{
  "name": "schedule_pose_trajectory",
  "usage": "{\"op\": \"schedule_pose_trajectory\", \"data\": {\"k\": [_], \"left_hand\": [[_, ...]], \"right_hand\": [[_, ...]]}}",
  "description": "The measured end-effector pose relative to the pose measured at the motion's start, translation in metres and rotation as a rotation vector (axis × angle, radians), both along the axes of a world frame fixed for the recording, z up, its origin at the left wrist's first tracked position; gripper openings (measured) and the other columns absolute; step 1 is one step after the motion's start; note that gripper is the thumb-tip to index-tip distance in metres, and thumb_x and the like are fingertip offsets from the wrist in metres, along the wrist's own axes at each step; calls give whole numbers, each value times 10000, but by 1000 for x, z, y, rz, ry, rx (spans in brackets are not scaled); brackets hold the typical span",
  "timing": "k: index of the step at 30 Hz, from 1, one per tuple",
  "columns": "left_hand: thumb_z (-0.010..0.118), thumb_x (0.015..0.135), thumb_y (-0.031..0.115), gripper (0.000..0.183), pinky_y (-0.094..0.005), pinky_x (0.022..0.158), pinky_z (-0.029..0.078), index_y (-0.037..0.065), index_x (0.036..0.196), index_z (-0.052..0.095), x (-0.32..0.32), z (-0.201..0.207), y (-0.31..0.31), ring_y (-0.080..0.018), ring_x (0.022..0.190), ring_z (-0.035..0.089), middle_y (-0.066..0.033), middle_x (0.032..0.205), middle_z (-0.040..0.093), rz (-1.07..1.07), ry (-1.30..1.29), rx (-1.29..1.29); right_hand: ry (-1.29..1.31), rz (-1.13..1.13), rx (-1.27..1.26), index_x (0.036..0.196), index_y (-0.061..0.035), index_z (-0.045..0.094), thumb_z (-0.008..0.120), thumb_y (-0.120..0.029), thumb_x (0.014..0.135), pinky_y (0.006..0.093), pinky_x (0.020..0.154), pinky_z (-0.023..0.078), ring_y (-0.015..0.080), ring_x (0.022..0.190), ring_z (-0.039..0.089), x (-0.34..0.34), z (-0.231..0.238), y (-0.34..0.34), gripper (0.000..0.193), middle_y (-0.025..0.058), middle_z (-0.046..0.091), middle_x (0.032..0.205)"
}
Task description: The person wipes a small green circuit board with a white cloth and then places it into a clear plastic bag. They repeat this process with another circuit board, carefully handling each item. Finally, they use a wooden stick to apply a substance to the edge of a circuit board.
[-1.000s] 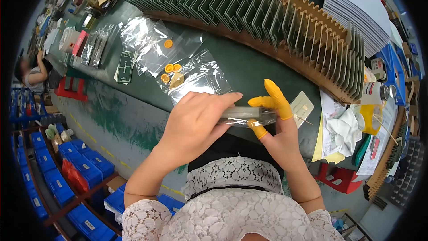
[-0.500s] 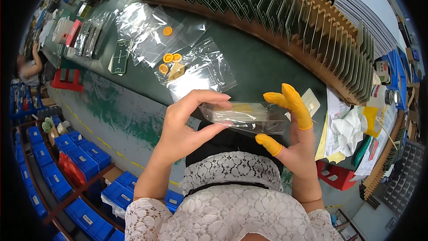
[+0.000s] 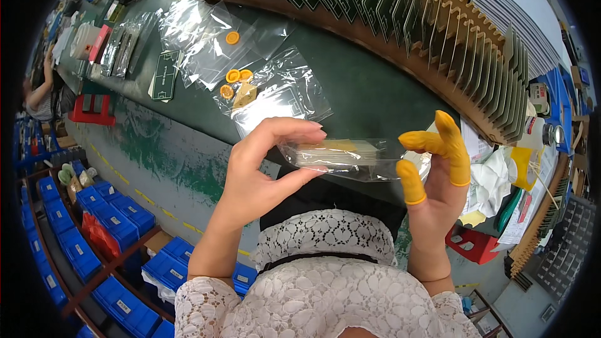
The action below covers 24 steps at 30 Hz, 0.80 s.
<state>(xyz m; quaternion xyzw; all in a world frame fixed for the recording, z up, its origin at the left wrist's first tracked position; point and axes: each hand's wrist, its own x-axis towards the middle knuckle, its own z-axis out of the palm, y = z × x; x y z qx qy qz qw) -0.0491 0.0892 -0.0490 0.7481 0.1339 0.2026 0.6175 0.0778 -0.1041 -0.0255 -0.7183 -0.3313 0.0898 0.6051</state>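
Note:
My left hand (image 3: 253, 172) grips a clear plastic bag (image 3: 391, 156) from its left end, thumb below and fingers above. Inside the bag lies a stack of thin cards (image 3: 338, 155) with a yellowish top. My right hand (image 3: 438, 175) is at the bag's right end, its thumb and two fingers in yellow finger cots. The thumb and fingertips are apart there, with the bag's loose end next to them. Beyond the bag, several orange finger cots (image 3: 233, 76) and flat clear bags (image 3: 300, 84) lie on the green table (image 3: 357, 97).
A long brown slotted rack (image 3: 438, 94) of upright dark green boards curves along the back and right. Green printed cards (image 3: 166, 76) lie at the left. White crumpled tissue (image 3: 491, 181) and a yellow cup (image 3: 524, 168) sit at the right. Blue bins (image 3: 125, 307) stand lower left.
My right hand has moved right and slightly up, from over the bag's right part to its end, and its thumb has turned upright. My left hand keeps its hold on the bag.

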Motion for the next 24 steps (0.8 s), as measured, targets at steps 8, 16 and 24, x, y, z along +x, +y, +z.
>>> {"op": "schedule_pose_trajectory", "data": {"k": [8,16,24], "left_hand": [[784,716,-33,495,-306,889,511,13,1162,575,-1,0,-1,-193,1013,663,-114,1068,684,-15,16,-28],[791,701,-54,549,-321,895,504,-1,1181,529,-1,3,1,-217,1037,647,-140,1086,670,-42,60,-35],[745,735,-74,516,-303,886,485,2,1198,531,-2,-5,0,-195,989,654,-118,1027,687,-43,17,-157]], "right_hand": [[71,-23,-223,1404,-18,441,666,4,863,309,882,466,170,930,618,-3,-4,-9,586,87,674,1023],[81,40,-191,1416,-27,437,708,10,813,323,920,487,192,1007,642,-1,-2,3,662,121,680,1098],[82,54,-170,1386,-31,482,722,43,783,287,856,505,156,922,640,1,-3,1,654,82,676,1018]]}}
